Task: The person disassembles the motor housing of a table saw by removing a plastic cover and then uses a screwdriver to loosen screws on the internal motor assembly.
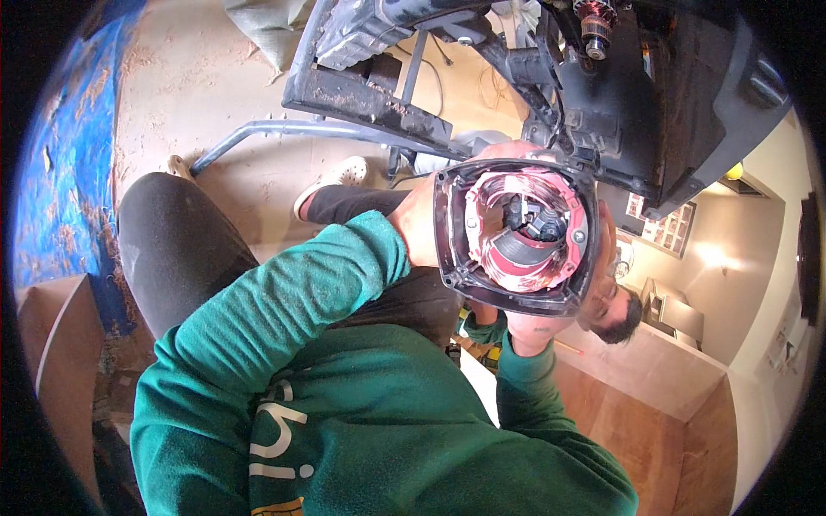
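Observation:
Up close in front of me is a black squarish motor housing [446,245], with its open end facing me. Inside it sits a ring of pinkish-red stator with copper windings [527,273], and dark parts show deep in its bore. My left hand [419,225] grips the housing from the left, its fingers mostly hidden behind it. From below and the right, my right hand [531,330] wraps round it, also largely hidden. Beyond, at the top, a motor armature [595,27] with copper windings and a metal shaft end rests at the dark machine [594,120].
The machine's dusty metal frame [361,95] stands ahead, with a grey bent tube [267,127] running low to the left. A blue tarp [64,181] strewn with shavings covers the far left floor. Another person [615,311] is close on the right, beside a wooden panel [624,421].

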A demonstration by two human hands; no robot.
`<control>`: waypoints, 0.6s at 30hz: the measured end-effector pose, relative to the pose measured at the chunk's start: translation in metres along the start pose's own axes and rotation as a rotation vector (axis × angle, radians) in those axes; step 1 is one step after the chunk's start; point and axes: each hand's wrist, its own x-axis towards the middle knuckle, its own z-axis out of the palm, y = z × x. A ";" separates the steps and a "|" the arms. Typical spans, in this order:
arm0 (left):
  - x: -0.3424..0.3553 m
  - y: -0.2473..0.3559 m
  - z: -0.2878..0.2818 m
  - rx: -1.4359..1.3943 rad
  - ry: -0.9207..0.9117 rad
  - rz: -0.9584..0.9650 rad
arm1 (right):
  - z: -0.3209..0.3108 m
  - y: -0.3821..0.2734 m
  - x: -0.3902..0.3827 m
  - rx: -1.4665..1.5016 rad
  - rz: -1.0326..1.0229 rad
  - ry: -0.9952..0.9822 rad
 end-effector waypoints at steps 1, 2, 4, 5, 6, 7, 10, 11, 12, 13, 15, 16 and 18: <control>-0.001 0.000 -0.001 0.002 0.002 0.000 | 0.001 -0.002 0.002 -0.002 -0.004 -0.003; 0.000 0.000 -0.001 -0.001 0.002 0.003 | 0.001 -0.004 0.004 -0.002 -0.001 -0.004; 0.001 -0.001 0.000 -0.001 0.005 0.003 | 0.001 -0.002 0.004 0.019 -0.007 0.002; 0.001 0.000 0.000 -0.001 0.004 0.006 | 0.002 0.002 0.003 0.038 -0.016 0.010; 0.001 0.000 0.001 0.000 0.004 0.006 | 0.003 0.006 0.002 0.058 -0.024 0.018; 0.002 0.000 0.001 0.001 0.006 0.006 | 0.003 0.008 0.002 0.052 -0.033 0.017; 0.003 0.001 0.001 -0.001 0.015 0.012 | 0.004 0.010 0.004 0.039 -0.059 0.044; 0.003 0.001 0.002 0.000 0.015 0.012 | 0.008 0.010 0.003 0.043 -0.067 0.076; 0.003 0.001 0.001 0.002 0.015 0.015 | 0.008 0.010 0.003 0.052 -0.061 0.078; 0.003 0.001 0.002 0.008 0.017 0.015 | 0.008 0.010 0.003 0.060 -0.055 0.080; 0.001 0.001 0.001 0.018 0.025 0.016 | 0.004 0.008 0.001 0.092 -0.017 0.019; 0.000 0.001 0.000 0.021 0.033 0.016 | 0.003 0.008 -0.001 0.119 0.001 0.006; 0.002 0.002 0.003 0.013 0.034 0.022 | 0.002 0.011 -0.011 0.164 0.054 0.006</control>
